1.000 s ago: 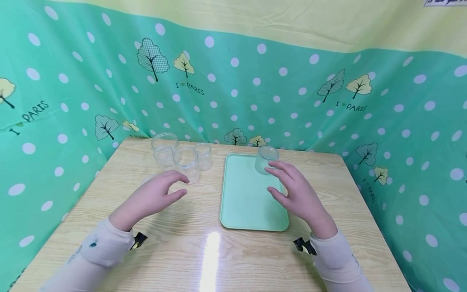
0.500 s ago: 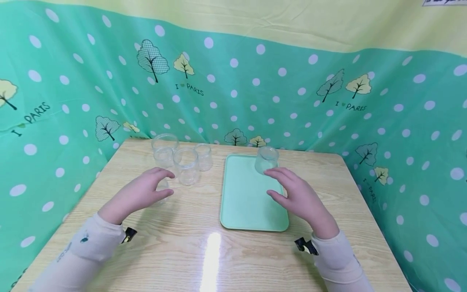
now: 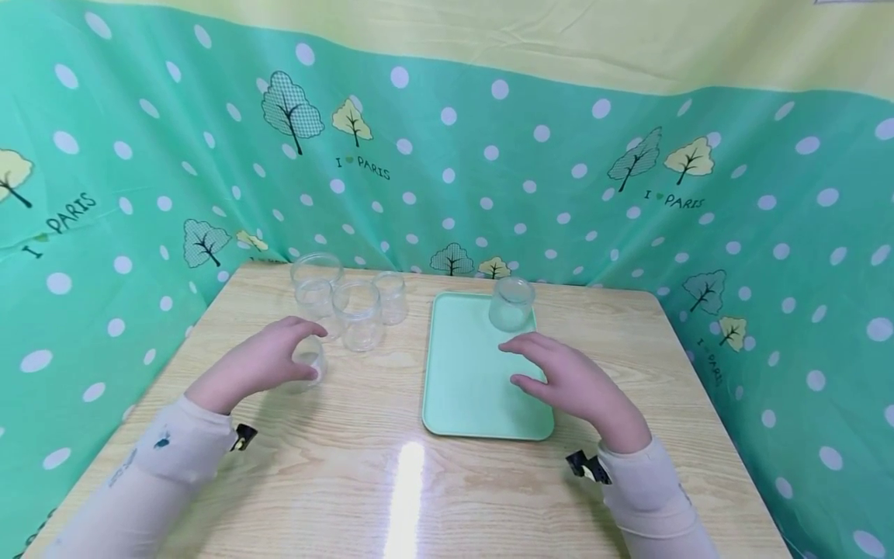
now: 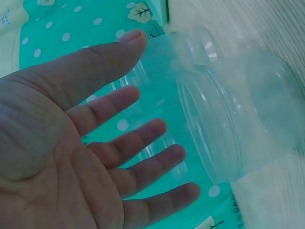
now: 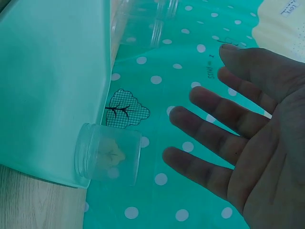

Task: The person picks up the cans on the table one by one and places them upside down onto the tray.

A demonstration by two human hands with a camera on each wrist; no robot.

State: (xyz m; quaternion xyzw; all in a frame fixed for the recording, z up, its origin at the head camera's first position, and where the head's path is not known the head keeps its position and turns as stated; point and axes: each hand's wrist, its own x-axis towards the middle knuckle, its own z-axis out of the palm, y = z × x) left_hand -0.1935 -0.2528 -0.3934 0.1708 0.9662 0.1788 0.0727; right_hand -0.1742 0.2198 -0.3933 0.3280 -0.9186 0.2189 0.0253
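Tabletop, pale wood-grain [image 3: 335, 481]: nearmost. L hand [image 3: 251, 363], nr. L: fingers spread wide; contact w/ jar unclear. Small clear round plastic jar [image 3: 317, 356]: at L thumb & fingertips. R hand [image 3: 576, 380]: fingers wide, nothing held, by pale-green rect. plastic tray [image 3: 482, 388]. Clear round plastic jars, grouped [image 3: 359, 326]: far L, count unclear. Clear cyl. plastic jar [image 3: 512, 307]: tray's far R corner. Handling (est.): wrap thumb & fingers evenly round small jar; squeeze lightly, wall prob. slick; avoid bumping group.
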